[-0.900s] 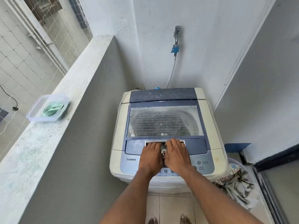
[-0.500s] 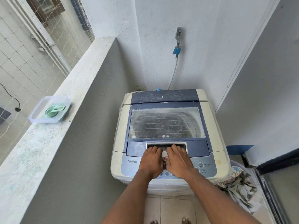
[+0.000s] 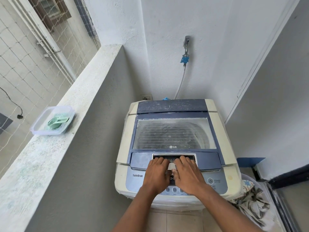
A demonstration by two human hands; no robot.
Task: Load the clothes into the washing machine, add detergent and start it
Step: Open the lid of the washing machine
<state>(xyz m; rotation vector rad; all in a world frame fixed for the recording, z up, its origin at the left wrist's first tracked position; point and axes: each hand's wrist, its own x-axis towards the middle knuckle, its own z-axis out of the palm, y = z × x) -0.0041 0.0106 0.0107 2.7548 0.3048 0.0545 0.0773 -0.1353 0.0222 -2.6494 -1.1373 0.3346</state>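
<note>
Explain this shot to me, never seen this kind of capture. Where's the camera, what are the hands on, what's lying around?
There is no robot. One wide-angle camera sits on a person's head and looks forward and down, so the bare arms come in from the bottom edge.

The left hand and right hand lie side by side with their fingers in the handle recess of the lid of a top-loading washing machine. The lid is down. Neither hand carries anything; whether the grip has closed on the handle cannot be told.

To the left, a clear plastic box with a green scoop sits on the ledge. Down at the right, a heap of clothes lies in a basket beside the machine. A tap with a hose is on the back wall.
</note>
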